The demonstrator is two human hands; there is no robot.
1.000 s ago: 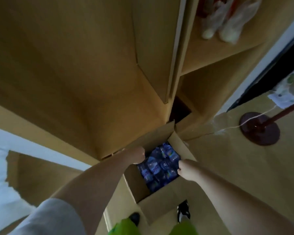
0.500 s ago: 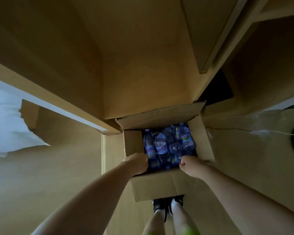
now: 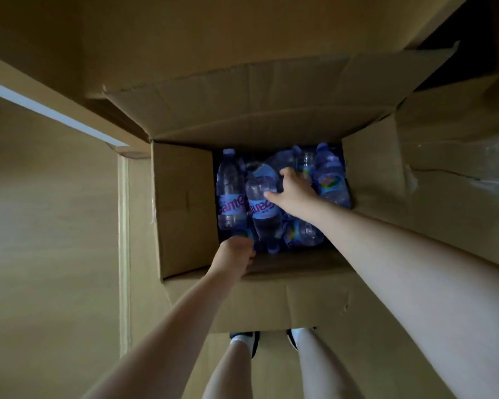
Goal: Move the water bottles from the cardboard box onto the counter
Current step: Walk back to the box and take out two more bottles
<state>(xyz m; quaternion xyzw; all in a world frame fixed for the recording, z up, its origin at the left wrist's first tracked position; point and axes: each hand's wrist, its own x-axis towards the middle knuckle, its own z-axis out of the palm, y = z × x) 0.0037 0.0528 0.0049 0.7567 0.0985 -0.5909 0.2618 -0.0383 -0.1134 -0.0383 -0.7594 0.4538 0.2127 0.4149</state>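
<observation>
1. Cardboard box (image 3: 185, 214) sits on the floor with all four flaps folded out, straight in front of the person's shoes (image 3: 244, 339).
2. Water bottles (image 3: 231, 191) all lie inside the box, packed close and lying on their sides; several visible, exact count unclear in the dim light.
3. Right hand (image 3: 291, 191) is down in the box, fingers spread and curling over the upper part of the middle bottle (image 3: 261, 208), thumb against its side. Grip looks to be just forming, bottle not lifted.
4. Left hand (image 3: 235, 256) is at the near rim of the box, fingers curled under. Whether it holds the cardboard edge or a bottle end just beyond it, cannot tell.
5. Hands are well apart, left at the near rim, right deeper toward the middle of the box.
6. Counter: a pale-edged surface (image 3: 52, 110) shows left of the box, could be the counter, not sure. No bottle on it in view.
7. Progress, judged: essentially at the start. Box looks full, nothing seen taken out.
8. Left to do: lift the gripped bottle clear of the box, carry it to the counter, repeat for every other bottle.
</observation>
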